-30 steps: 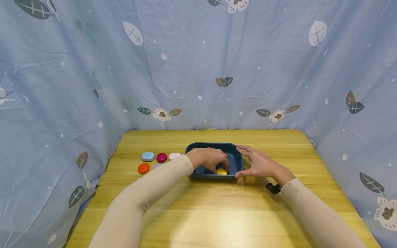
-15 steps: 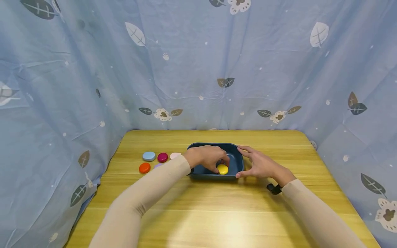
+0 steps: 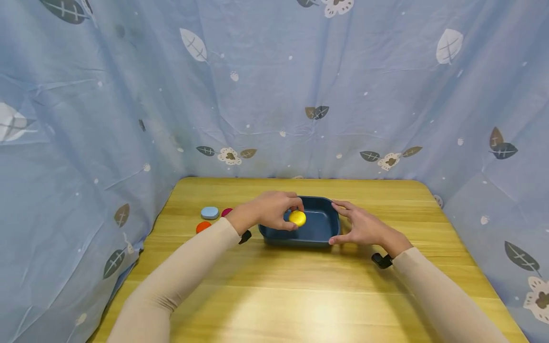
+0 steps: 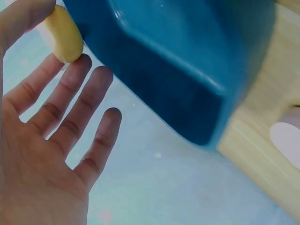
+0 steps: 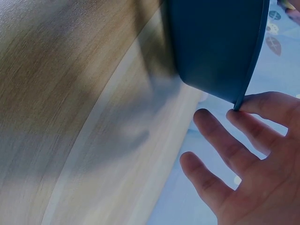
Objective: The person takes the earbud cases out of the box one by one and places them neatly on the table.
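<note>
My left hand pinches a smooth, glossy yellow oval piece between thumb and fingertips. In the head view it overlaps the left half of a dark blue rectangular box. In the left wrist view, the yellow piece shows beside the box's rim, and several fingers are spread straight. My right hand holds the box's right end, thumb at the front corner and fingers at the back one. Fingertips of the right hand meet the rim in the right wrist view.
Left of the box on the wooden table lie a light blue oval piece, an orange one and a dark pink one, partly behind the left arm. A pale pink piece shows in the left wrist view. A patterned curtain stands behind.
My left hand has lifted the yellow piece from inside the box and moved left and up with it. The right hand stays at the box's right end.
</note>
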`<state>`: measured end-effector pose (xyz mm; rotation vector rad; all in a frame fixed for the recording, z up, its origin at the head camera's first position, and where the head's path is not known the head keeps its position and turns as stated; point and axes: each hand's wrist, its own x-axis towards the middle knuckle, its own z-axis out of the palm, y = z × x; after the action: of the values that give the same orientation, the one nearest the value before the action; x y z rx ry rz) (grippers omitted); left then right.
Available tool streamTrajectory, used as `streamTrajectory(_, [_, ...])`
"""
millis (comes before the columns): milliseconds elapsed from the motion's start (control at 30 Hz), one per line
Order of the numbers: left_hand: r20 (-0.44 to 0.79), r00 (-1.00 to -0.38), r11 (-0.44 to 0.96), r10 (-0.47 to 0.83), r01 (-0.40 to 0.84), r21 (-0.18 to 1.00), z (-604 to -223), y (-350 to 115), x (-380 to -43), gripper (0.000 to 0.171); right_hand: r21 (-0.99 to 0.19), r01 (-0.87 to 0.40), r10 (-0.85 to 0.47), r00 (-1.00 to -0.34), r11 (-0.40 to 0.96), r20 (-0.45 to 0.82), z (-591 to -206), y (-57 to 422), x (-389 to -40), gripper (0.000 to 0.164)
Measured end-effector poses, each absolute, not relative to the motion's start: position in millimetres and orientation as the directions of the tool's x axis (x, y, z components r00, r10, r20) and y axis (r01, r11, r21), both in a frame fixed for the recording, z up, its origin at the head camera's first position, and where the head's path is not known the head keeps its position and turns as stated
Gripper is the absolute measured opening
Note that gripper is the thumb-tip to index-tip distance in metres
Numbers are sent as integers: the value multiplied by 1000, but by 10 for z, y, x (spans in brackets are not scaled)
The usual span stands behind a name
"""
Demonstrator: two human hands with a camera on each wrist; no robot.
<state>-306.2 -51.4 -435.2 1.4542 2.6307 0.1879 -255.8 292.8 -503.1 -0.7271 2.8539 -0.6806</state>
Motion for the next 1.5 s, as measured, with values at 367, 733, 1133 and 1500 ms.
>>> streamTrajectory(367, [74,-622,598,779,773,210,-4434,-1182,-2817,42,-441,-430,-481,-877,788,-5,-5023,2936,-2560,129])
streamTrajectory(733, [103,-711,682,696,699,215,-4619,-1773,-2559,43,-430,-434,-483,-876,791,-4,-5029,2926,-2527,129])
streamTrajectory(1133, [25,-779,750,627,612,250,-4933,-2104,-2333,43,-446,-430,-484,-875,784,-6,-5008,2921,-2537,128])
streamTrajectory(1500, [-64,-772,746,633,586,315,-5152,-2184,-2278,44,-446,-430,-484,-875,785,-9,-5029,2924,-2541,129])
